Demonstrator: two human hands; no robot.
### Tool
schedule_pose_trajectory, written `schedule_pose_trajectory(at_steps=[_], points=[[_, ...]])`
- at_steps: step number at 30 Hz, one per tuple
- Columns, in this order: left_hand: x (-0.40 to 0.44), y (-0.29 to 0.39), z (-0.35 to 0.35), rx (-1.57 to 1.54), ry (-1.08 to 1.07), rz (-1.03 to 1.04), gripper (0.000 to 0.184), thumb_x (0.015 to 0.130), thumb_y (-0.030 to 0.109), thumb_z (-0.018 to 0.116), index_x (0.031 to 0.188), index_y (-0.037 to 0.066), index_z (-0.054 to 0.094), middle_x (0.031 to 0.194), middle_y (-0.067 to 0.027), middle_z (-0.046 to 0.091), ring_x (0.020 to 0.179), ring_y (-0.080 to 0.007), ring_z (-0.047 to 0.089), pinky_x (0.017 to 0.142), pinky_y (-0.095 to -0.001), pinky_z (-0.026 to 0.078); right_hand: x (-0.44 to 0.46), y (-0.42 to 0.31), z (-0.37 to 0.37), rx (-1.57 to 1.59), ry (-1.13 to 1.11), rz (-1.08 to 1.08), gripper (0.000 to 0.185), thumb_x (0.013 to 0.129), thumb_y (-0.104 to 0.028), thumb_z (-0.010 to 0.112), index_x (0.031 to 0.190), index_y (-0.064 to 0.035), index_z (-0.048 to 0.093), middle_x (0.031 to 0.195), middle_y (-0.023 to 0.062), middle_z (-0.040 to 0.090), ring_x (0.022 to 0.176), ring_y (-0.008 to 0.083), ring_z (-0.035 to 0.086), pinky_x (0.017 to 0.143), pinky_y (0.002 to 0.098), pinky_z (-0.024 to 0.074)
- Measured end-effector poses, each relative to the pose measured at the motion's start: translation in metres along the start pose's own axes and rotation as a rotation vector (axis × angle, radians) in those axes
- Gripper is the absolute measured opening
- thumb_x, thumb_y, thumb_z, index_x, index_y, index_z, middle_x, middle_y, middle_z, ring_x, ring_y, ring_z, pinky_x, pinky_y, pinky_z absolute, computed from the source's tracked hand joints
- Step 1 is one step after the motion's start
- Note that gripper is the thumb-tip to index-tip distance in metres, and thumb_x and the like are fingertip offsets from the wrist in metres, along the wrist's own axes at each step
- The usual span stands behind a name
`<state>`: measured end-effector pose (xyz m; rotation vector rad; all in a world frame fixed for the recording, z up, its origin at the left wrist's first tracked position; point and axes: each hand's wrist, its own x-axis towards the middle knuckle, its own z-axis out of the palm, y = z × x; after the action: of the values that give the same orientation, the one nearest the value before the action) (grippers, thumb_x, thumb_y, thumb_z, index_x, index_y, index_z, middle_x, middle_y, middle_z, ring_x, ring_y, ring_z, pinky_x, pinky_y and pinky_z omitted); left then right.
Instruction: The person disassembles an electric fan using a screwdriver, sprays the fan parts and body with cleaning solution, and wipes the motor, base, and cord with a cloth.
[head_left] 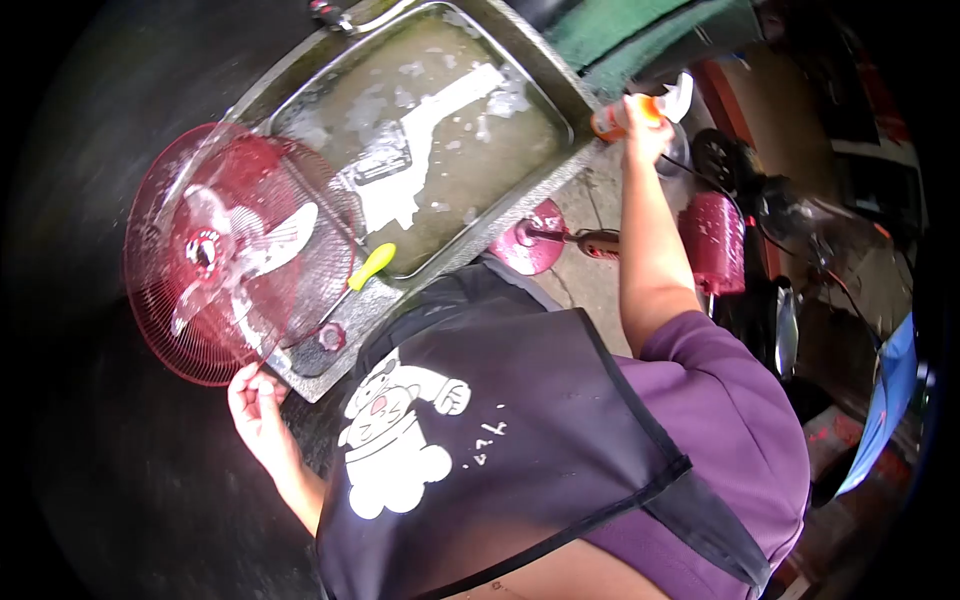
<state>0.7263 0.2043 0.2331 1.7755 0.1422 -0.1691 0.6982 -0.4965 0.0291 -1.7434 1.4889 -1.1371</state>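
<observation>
My left hand [257,405] is at the lower edge of a round red wire fan guard [160,290], its fingers closed on the rim. White fan blades [275,245] show through the guard, which rests over the left part of a stone sink [535,205]. My right hand [648,132] is wrapped round an orange spray bottle [610,122] with a white nozzle, just off the sink's right corner. A screwdriver with a yellow-green handle [372,267] lies on the sink's near edge, close to a small dark red knob [332,337].
Cloudy water [490,165] stands in the basin, below a faucet [330,14]. A round pink base [528,240] and a wet pink fan part [713,243] are to the right. Cables and a blue sheet [888,410] lie farther right.
</observation>
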Motion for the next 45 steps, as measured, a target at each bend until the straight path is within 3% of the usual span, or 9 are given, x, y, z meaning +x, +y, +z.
schedule_pose_trajectory(at_steps=[6,8,12,17,22,28,40,44,45], points=[[-0.004,-0.004,-0.007,0.017,0.056,-0.011,0.026,0.097,0.012,0.062,0.121,0.001,0.057,0.090,-0.0006,0.059,0.077,-0.0081,0.055,0.072,-0.0226,0.045,-0.126,-0.015,0.012,-0.222,-0.022,0.200,0.086,0.068,-0.043,0.088,0.129,0.0014,0.046,0.119,0.0235,0.052,0.125,0.0375,0.041,0.100,0.0465,0.0456],[-0.007,-0.003,-0.007,-0.004,0.067,-0.034,0.028,0.097,0.011,0.063,0.123,0.003,0.056,0.089,0.0007,0.058,0.078,-0.0071,0.055,0.072,-0.0224,0.044,-0.172,0.014,0.031,-0.341,-0.186,-0.294,0.070,0.073,-0.033,0.084,0.125,-0.0013,0.049,0.116,0.0208,0.052,0.116,0.0334,0.047,0.095,0.0450,0.0461],[-0.014,0.002,-0.008,-0.048,0.126,-0.090,0.026,0.097,0.006,0.061,0.123,0.002,0.054,0.090,0.0011,0.054,0.080,-0.0080,0.053,0.075,-0.0225,0.045,-0.239,-0.015,0.094,-0.041,-1.212,-0.008,0.057,0.075,-0.024,0.078,0.123,-0.0004,0.058,0.120,0.0236,0.057,0.110,0.0389,0.058,0.099,0.0452,0.0466],[-0.028,0.013,-0.003,0.013,0.279,-0.144,0.026,0.097,0.002,0.059,0.123,0.003,0.055,0.090,0.0016,0.054,0.080,-0.0076,0.052,0.074,-0.0226,0.045,-0.304,-0.063,0.207,-0.534,-1.306,-0.474,0.055,0.081,-0.031,0.071,0.128,-0.0025,0.062,0.117,0.0208,0.067,0.113,0.0334,0.063,0.100,0.0383,0.0474],[-0.052,0.010,0.011,0.058,0.434,-0.307,0.025,0.097,0.001,0.057,0.122,0.003,0.054,0.089,0.0020,0.054,0.080,-0.0063,0.051,0.072,-0.0215,0.045,-0.383,-0.109,0.355,0.023,-1.840,0.216,0.026,0.095,-0.035,0.058,0.096,-0.0134,0.072,0.082,0.0019,0.068,0.069,0.0163,0.058,0.061,0.0339,0.0435],[-0.072,0.011,0.037,0.046,0.573,-0.471,0.024,0.097,0.001,0.056,0.121,0.003,0.055,0.087,0.0021,0.055,0.078,-0.0067,0.052,0.074,-0.0226,0.045,-0.467,-0.127,0.435,-0.147,-2.190,1.017,0.026,0.099,-0.037,0.057,0.099,-0.0133,0.068,0.088,0.0036,0.069,0.066,0.0184,0.061,0.054,0.0310,0.0424],[-0.031,0.011,0.044,0.027,0.421,-0.400,0.027,0.097,0.002,0.059,0.123,0.003,0.054,0.092,0.0021,0.055,0.083,-0.0064,0.052,0.076,-0.0216,0.045,-0.341,-0.110,0.354,0.100,-0.371,1.002,0.020,0.093,-0.002,0.047,0.098,0.0041,0.065,0.105,0.0169,0.067,0.091,0.0277,0.065,0.075,0.0382,0.0532],[-0.014,0.004,0.041,0.022,0.297,-0.376,0.026,0.097,0.004,0.060,0.123,0.003,0.054,0.092,0.0022,0.056,0.082,-0.0065,0.053,0.075,-0.0219,0.046,-0.279,-0.042,0.296,0.010,-0.362,0.631,0.024,0.094,-0.005,0.047,0.105,0.0039,0.066,0.114,0.0223,0.064,0.100,0.0350,0.063,0.089,0.0406,0.0505],[-0.006,0.001,0.042,0.022,0.246,-0.350,0.026,0.097,0.004,0.060,0.122,0.003,0.055,0.092,0.0021,0.055,0.082,-0.0066,0.053,0.075,-0.0222,0.046,-0.268,-0.026,0.275,-0.153,-0.665,0.143,0.022,0.094,-0.006,0.049,0.105,0.0002,0.066,0.112,0.0238,0.064,0.101,0.0373,0.063,0.090,0.0434,0.0495]])
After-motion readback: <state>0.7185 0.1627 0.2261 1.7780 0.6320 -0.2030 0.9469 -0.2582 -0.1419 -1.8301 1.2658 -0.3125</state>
